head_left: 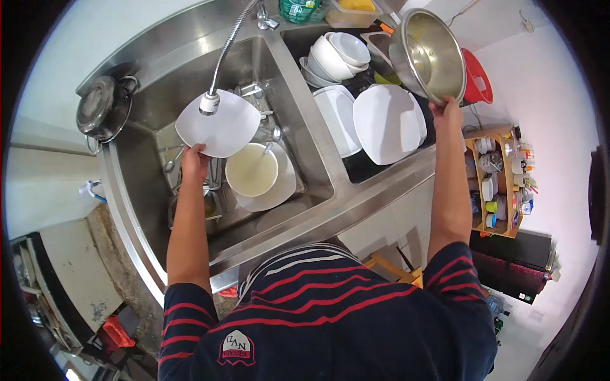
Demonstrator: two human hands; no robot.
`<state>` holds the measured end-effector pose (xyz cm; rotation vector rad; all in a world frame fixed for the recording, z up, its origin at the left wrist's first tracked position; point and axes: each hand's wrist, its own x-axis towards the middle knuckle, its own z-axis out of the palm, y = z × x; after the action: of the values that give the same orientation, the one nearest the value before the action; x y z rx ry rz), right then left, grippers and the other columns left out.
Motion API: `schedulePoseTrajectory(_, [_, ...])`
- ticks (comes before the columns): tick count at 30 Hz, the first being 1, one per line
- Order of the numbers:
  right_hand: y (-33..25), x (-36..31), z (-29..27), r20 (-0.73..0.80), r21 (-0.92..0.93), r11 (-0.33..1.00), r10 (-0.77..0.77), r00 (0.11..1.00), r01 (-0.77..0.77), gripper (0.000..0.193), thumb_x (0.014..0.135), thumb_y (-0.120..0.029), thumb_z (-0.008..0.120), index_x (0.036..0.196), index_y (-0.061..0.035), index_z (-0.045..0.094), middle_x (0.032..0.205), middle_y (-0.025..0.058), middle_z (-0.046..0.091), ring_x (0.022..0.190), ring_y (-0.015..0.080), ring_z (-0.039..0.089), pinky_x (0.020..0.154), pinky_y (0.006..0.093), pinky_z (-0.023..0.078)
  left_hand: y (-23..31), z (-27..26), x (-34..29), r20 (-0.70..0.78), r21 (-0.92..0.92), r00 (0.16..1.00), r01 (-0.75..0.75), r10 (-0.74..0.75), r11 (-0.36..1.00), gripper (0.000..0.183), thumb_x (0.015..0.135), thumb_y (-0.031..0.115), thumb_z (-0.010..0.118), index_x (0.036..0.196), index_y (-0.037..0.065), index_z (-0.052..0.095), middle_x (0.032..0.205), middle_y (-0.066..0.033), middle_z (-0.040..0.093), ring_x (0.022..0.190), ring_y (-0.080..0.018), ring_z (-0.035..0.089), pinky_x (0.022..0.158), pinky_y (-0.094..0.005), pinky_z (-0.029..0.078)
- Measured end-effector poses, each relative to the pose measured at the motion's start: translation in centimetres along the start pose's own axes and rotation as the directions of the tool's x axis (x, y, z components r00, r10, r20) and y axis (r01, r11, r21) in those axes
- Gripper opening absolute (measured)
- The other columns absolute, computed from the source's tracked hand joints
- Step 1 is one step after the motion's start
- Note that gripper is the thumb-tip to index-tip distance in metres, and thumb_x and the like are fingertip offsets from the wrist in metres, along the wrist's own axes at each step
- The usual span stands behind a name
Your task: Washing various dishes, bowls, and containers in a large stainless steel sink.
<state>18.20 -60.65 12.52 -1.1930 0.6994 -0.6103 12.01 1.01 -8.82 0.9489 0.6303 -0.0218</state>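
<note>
My left hand [194, 162] grips the near edge of a white rounded-square plate [222, 130], held over the sink under the faucet head [209, 103]. Whether water runs is unclear. Up at the right, my right hand [447, 109] is closed on the rim of a large steel mixing bowl [438, 57], tilted so its inside shows, with small yellow specks in it. Below the plate, a white bowl [251, 169] with cloudy liquid and a spoon [267, 150] stands on another white plate [273, 202] in the sink. Loose cutlery lies around them.
Right of the sink basin [311, 140], white plates [384, 124] and stacked white bowls [333, 57] sit in a dark recess. A lidded pot [101, 109] rests on the left rim. Behind the steel bowl is a red basin [476, 76]. Farther right stands a wooden shelf [502, 184] with dishes.
</note>
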Motion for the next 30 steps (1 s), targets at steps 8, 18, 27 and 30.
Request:
schedulePoseTrajectory(8, [1.2,7.0,8.4,-0.065,0.024,0.999,0.048,0.997,-0.047,0.018,0.087,-0.001,0.047,0.101,0.0093,0.049,0.089,0.0216,0.06,0.066,0.0328,0.064,0.056,0.043,0.061,-1.6,-0.4,0.1,0.001,-0.068,0.998,-0.059,0.059,0.996,0.043,0.077,-0.006,0.054,0.119,0.001,0.049,0.11,-0.0125,0.06,0.097,-0.0291,0.063,0.082,-0.0451,0.055])
schedulePoseTrajectory(18, [2.9,8.2,7.3,0.141,-0.114,0.98,0.177,0.974,-0.161,0.038,0.093,-0.025,0.053,0.114,0.0067,0.047,0.093,0.0204,0.058,0.081,0.035,0.063,0.07,0.0455,0.058,-1.2,1.4,-1.0,-0.033,-0.123,0.999,-0.033,0.029,0.992,0.04,0.077,-0.005,0.053,0.117,-0.001,0.05,0.111,-0.0126,0.06,0.1,-0.0272,0.06,0.089,-0.0421,0.05])
schedulePoseTrajectory(27, [3.5,-1.5,3.2,0.007,-0.234,0.971,-0.044,0.999,0.044,0.051,0.095,-0.044,0.05,0.116,0.002,0.049,0.092,0.0186,0.061,0.069,0.029,0.065,0.055,0.0345,0.049,-0.5,0.5,-0.4,-0.005,-0.162,0.993,0.116,-0.118,0.98,0.042,0.079,0.004,0.056,0.12,-0.005,0.049,0.112,-0.0151,0.06,0.101,-0.0293,0.06,0.089,-0.0406,0.05])
schedulePoseTrajectory(30, [5.3,-8.1,1.3,0.101,-0.292,0.946,-0.119,0.988,0.144,0.038,0.095,-0.035,0.054,0.108,0.0009,0.053,0.086,0.0151,0.064,0.066,0.0234,0.064,0.054,0.0291,0.047,-0.7,-1.6,1.7,-0.002,-0.148,0.989,0.144,-0.146,0.978,0.043,0.082,0.006,0.056,0.121,-0.007,0.048,0.116,-0.0161,0.059,0.106,-0.0302,0.058,0.096,-0.0429,0.045])
